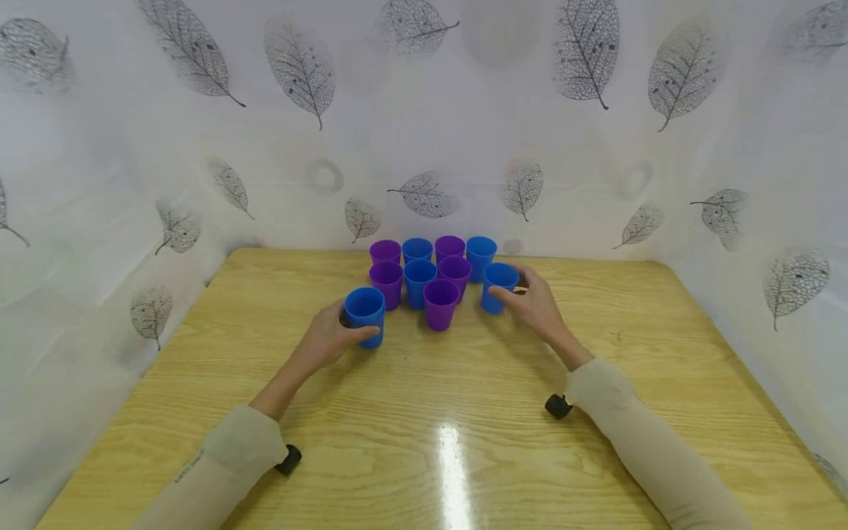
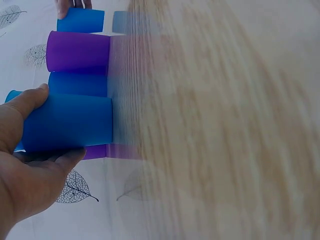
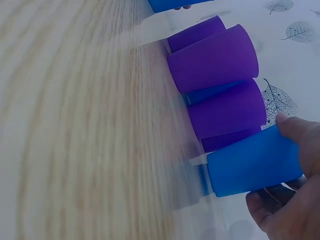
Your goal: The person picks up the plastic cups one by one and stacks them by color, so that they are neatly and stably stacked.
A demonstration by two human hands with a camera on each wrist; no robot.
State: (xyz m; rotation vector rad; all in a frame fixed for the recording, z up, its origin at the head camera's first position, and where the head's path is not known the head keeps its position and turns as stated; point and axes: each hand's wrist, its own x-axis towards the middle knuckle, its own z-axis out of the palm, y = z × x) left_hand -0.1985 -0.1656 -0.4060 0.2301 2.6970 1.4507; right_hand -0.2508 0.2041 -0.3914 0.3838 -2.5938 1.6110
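Observation:
My left hand [image 1: 329,338] grips an upright blue cup [image 1: 371,335], thumb across its near side and fingers round the far side. A second rim line just under its top looks like nested cups. On the other side, my right hand [image 1: 535,303] holds another blue cup [image 1: 494,298] between thumb and fingers, close to the table. Between the two hands, upright cups stand in rows narrowing toward me, with a purple cup [image 1: 440,308] in front. Behind it are a purple cup [image 1: 386,285], a blue cup [image 1: 419,285] and another purple cup [image 1: 457,274].
The back row alternates a purple cup [image 1: 385,251], a blue cup [image 1: 417,249], a purple cup [image 1: 450,246] and a blue cup [image 1: 481,258]. They stand near the far edge of the wooden table [image 1: 371,442]. A leaf-patterned white curtain [image 1: 265,199] surrounds the table's back and sides.

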